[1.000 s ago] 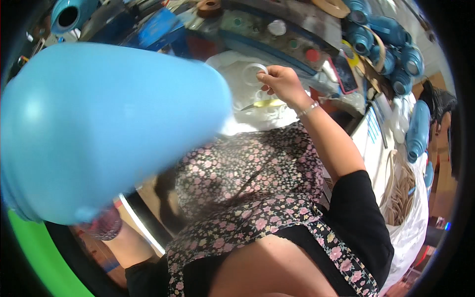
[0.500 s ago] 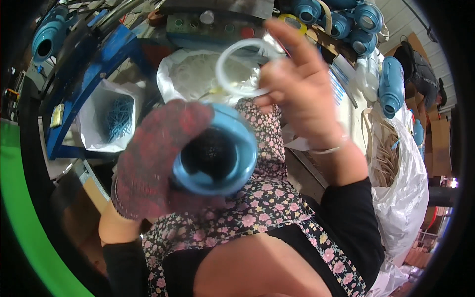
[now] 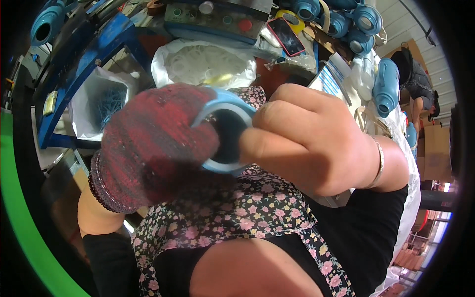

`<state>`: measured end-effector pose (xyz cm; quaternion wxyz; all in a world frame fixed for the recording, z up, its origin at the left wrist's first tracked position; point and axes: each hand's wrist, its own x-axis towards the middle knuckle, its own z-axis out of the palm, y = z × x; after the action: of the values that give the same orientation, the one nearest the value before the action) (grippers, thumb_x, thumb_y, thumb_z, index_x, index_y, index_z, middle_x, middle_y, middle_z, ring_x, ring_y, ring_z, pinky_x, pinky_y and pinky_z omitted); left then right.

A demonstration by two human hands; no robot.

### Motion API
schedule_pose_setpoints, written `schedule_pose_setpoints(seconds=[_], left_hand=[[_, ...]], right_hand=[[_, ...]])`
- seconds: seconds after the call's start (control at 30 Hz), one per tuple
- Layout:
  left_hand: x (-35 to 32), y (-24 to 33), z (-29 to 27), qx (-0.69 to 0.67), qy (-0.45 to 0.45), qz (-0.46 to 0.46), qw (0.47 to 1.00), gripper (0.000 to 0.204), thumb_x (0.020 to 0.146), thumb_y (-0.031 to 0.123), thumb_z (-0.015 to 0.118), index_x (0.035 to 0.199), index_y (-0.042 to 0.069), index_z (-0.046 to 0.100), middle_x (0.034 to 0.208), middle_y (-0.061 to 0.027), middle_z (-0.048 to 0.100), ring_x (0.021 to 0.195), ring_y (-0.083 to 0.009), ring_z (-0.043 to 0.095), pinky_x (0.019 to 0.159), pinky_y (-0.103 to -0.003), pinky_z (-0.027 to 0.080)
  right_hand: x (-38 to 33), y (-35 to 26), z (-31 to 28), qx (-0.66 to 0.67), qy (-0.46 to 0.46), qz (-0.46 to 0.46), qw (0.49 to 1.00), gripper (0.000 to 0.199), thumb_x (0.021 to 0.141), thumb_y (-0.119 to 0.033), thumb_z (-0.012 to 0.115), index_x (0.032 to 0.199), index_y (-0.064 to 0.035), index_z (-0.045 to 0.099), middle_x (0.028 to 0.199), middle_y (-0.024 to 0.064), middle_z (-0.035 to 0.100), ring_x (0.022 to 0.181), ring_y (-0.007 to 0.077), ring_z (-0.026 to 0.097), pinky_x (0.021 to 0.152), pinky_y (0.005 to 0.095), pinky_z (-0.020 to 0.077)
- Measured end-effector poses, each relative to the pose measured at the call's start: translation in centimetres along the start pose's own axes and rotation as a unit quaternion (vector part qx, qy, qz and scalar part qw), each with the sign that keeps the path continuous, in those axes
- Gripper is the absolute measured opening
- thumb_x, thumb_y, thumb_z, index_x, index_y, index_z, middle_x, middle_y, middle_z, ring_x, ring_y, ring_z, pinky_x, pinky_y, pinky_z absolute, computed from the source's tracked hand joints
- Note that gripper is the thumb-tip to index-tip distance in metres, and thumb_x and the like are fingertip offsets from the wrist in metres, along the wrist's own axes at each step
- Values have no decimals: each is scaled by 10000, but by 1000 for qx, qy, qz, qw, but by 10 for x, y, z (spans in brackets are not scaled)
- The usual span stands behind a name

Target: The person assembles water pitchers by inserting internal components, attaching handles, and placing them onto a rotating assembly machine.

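Above the apron (image 3: 262, 205), the left hand (image 3: 154, 143) clasps a shell (image 3: 228, 96), likely light, stiff, best gripped outside; what the right hand (image 3: 312, 139) holds is unclear.

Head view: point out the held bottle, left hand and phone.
Held bottle (image 3: 228, 99): head view, on the blue rim around its mouth.
Left hand (image 3: 156, 143): head view, on the back of its glove.
Phone (image 3: 286, 37): head view, mid-screen.
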<state>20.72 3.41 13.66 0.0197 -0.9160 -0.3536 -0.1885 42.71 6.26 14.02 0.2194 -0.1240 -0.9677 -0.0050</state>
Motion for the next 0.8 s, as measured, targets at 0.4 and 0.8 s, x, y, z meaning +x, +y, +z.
schedule_pose_setpoints(seconds=[0.4,0.8], left_hand=[[1,-8,16,-33,35,31,998,511,608,305,815,1035,77,647,1145,-158,614,1039,-345,603,867,-429,488],[0,-5,21,-50,44,52,996,481,690,265,780,1109,82,630,1183,-159,595,1072,-332,590,891,-427,481]], right_hand=[[12,12,-19,73,-39,59,995,190,729,-147,730,853,-46,628,792,89,524,694,261,536,612,357,452],[17,8,-8,67,-173,0,983,160,679,-87,665,829,-50,623,745,64,517,658,248,566,520,345,467]])
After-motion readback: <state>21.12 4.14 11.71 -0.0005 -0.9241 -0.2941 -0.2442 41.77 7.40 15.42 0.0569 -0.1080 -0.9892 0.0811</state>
